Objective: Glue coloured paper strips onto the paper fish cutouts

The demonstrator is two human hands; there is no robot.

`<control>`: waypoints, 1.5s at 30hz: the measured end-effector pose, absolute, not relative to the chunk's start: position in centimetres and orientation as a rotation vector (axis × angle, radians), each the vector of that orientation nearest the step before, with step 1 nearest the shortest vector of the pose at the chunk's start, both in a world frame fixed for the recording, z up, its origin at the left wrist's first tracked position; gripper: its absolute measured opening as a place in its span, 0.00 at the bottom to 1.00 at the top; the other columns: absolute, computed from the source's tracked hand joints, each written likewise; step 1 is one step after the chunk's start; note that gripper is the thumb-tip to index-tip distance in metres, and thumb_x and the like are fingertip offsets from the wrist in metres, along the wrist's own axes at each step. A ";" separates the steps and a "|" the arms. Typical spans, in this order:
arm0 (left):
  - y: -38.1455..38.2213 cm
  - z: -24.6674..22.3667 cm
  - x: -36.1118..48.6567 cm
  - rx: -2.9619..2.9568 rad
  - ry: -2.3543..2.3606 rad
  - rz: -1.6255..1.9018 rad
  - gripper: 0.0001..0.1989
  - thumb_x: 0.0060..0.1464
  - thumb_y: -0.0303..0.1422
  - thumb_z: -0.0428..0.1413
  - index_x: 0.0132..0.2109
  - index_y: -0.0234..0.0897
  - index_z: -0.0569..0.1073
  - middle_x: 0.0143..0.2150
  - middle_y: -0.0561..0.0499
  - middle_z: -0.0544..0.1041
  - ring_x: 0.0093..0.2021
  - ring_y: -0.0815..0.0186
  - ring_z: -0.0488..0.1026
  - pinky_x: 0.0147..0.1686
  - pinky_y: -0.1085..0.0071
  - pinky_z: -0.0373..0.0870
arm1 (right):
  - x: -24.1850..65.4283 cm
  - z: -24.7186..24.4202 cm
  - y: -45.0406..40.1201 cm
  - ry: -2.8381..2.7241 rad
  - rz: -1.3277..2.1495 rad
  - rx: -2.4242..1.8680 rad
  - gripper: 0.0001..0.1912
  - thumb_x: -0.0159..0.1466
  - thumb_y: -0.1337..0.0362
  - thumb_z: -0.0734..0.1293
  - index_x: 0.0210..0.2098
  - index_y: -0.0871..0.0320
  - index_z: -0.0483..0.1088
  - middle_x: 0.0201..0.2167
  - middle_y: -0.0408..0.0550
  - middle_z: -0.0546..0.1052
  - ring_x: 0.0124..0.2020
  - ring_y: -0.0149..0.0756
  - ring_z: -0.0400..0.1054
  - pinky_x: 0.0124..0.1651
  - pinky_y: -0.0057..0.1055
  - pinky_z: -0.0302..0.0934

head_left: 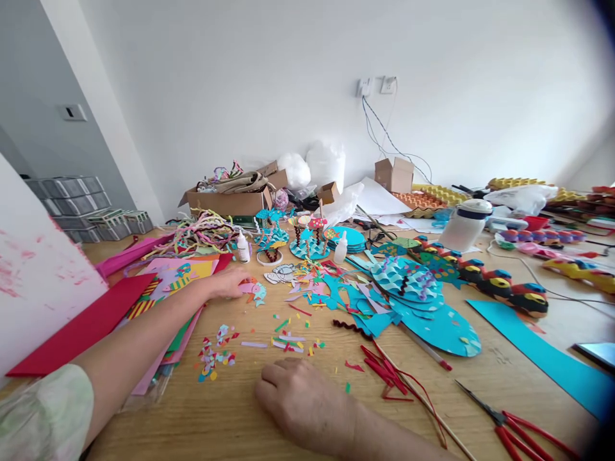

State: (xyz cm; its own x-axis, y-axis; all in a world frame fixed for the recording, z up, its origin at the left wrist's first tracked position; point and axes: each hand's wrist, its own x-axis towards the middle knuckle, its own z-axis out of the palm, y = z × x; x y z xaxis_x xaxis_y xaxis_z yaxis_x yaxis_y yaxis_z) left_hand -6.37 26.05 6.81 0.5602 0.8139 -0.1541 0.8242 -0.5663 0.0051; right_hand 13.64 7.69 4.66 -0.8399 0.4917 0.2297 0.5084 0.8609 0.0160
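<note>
My left hand (pixel 229 283) reaches across the table, its fingertips closed at the edge of a small pink, orange and blue paper fish (pixel 258 292). The fish lies at the table surface; whether it is lifted I cannot tell. My right hand (pixel 300 398) rests on the wood in a loose fist, its curled fingers hiding whatever may be inside. Ahead of it are thin paper strips (pixel 288 342) and, to the left, a scatter of small paper cuttings (pixel 217 358). Outlined paper fish (pixel 281 274) lie just beyond the coloured one.
Glue bottles (pixel 243 247) stand behind the fish. Blue card pieces (pixel 437 326) spread to the right, near red-handled scissors (pixel 504 419) and red strips (pixel 384 371). Red card (pixel 81 326) lies left under my arm. A cardboard box (pixel 230 200) is at the back.
</note>
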 end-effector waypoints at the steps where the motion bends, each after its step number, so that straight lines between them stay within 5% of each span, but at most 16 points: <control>1: 26.2 6.6 -6.3 2.704 1.420 -0.209 0.15 0.44 0.28 0.52 0.43 0.36 0.70 0.43 0.46 0.72 0.42 0.62 0.67 0.40 0.73 0.62 | 13.8 4.3 7.8 -2.785 -0.072 -0.791 0.03 0.60 0.68 0.57 0.31 0.57 0.62 0.28 0.42 0.70 0.27 0.30 0.63 0.29 0.27 0.52; 13: 27.7 6.7 -6.0 2.524 1.433 -0.278 0.17 0.37 0.30 0.55 0.39 0.36 0.68 0.37 0.50 0.72 0.35 0.64 0.66 0.30 0.75 0.61 | 13.9 1.6 8.8 -2.582 0.013 -0.691 0.07 0.58 0.73 0.57 0.24 0.58 0.58 0.21 0.40 0.66 0.20 0.26 0.55 0.22 0.23 0.47; 20: 27.8 7.5 -6.1 2.345 1.355 -0.208 0.02 0.37 0.30 0.51 0.23 0.36 0.65 0.19 0.58 0.63 0.22 0.71 0.60 0.19 0.77 0.52 | 14.2 1.4 8.9 -2.587 0.062 -0.723 0.08 0.57 0.75 0.56 0.24 0.58 0.58 0.22 0.41 0.67 0.20 0.26 0.55 0.22 0.24 0.46; 23: 27.5 8.2 -6.3 2.263 1.338 -0.095 0.05 0.39 0.30 0.48 0.19 0.36 0.62 0.15 0.58 0.59 0.19 0.72 0.56 0.18 0.77 0.50 | 14.3 1.6 8.9 -2.600 0.087 -0.733 0.08 0.56 0.75 0.56 0.25 0.58 0.59 0.23 0.41 0.67 0.21 0.26 0.56 0.23 0.24 0.46; 39: 20.4 10.9 -6.7 1.764 1.290 0.444 0.07 0.39 0.32 0.52 0.27 0.35 0.63 0.21 0.54 0.70 0.24 0.69 0.69 0.22 0.77 0.60 | 14.0 2.5 7.8 -2.666 0.108 -0.848 0.07 0.59 0.73 0.56 0.29 0.59 0.62 0.27 0.45 0.70 0.26 0.29 0.60 0.29 0.26 0.50; 45: 16.7 11.4 -6.4 1.693 1.219 0.524 0.10 0.43 0.38 0.53 0.29 0.34 0.68 0.24 0.54 0.69 0.26 0.71 0.66 0.25 0.77 0.59 | 14.0 5.9 7.9 -2.351 0.403 -0.981 0.09 0.58 0.74 0.55 0.33 0.58 0.64 0.32 0.46 0.69 0.32 0.30 0.62 0.33 0.25 0.54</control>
